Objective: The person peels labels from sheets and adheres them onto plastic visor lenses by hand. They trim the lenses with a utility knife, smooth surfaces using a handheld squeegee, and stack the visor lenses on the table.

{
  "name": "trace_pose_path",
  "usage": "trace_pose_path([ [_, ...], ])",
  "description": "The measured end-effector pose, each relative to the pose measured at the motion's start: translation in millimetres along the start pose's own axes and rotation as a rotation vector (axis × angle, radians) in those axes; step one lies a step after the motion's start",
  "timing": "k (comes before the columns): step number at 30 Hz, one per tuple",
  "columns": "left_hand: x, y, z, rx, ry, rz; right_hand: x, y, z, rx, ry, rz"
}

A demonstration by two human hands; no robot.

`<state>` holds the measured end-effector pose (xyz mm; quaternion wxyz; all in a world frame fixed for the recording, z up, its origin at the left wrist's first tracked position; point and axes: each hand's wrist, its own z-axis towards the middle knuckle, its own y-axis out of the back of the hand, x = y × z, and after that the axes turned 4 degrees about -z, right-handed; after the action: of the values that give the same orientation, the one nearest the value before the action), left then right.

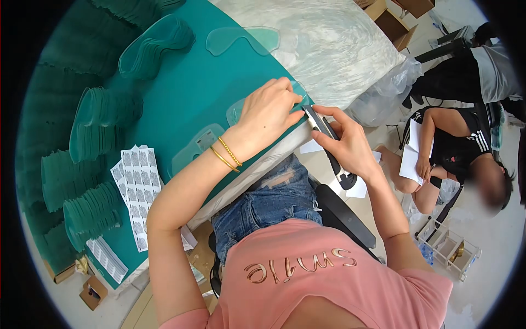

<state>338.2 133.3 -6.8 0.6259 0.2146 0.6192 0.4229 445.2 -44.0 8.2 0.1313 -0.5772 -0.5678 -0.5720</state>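
My left hand [269,107] lies over the middle of a clear, goggle-shaped plastic sheet [235,112] at the table edge, its fingers curled and pressed down on it. My right hand [349,145] grips a black and grey utility knife [330,143], its tip end beside my left fingertips. A second clear goggle-shaped sheet [244,41] lies farther across the table. Under my left forearm is another clear piece [197,147], partly hidden by the arm.
Stacks of clear goggle-shaped sheets [156,48] stand along the left of the green tabletop [189,88]. Printed label sheets [143,183] lie near my left elbow. Bulky plastic wrapping [329,44] borders the far side. A seated person [455,140] holds paper at the right.
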Motion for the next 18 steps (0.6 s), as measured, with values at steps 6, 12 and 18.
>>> trace_pose_path([
  [6, -1.2, -0.2, 1.1, -0.039, -0.014, -0.026, 3.5, 26.9, 10.2, -0.075, 0.082, -0.065],
  [12, -1.5, -1.6, 1.9, -0.061, 0.057, -0.022, 31.4, 90.7, 103.3, -0.359, 0.324, -0.356],
  [18, -2.1, -0.6, -1.6, -0.147, 0.107, -0.096, 32.8, 108.8, 240.0, -0.297, 0.274, -0.63],
])
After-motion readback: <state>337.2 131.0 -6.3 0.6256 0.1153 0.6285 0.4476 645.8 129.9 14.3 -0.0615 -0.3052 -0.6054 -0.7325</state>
